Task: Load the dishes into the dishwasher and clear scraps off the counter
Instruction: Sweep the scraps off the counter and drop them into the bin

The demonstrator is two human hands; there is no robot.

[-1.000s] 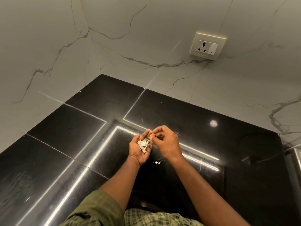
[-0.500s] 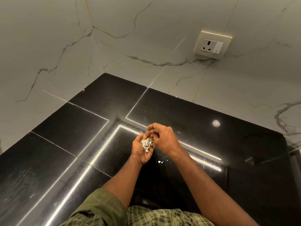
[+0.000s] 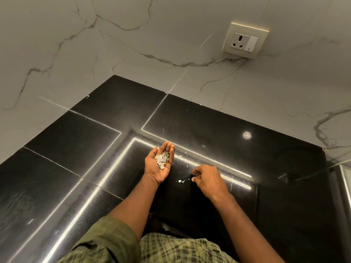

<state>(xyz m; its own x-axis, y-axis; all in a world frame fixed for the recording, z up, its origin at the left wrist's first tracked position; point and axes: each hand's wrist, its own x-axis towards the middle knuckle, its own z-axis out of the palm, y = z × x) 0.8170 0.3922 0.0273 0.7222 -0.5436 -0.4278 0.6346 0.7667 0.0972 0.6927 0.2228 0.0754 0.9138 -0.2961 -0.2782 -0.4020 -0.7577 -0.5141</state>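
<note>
My left hand is held palm up just above the black counter, its fingers nearly straight. A small heap of white and green scraps lies in the palm. To its right, my right hand is low over the counter with its back up and its fingers bent downward. Forefinger and thumb show a small gap and hold nothing that I can see. A few white scraps lie on the counter just left of those fingertips. More tiny bits lie farther back.
The counter fills a corner between two marble walls. A wall socket with a switch sits on the back wall at the upper right. Bright strip-light reflections cross the glossy surface. A metal edge shows at the far right.
My right hand has left the left palm and dropped down and to the right, onto the counter beside the loose scraps. The left hand has opened flatter and stays raised with the heap.
</note>
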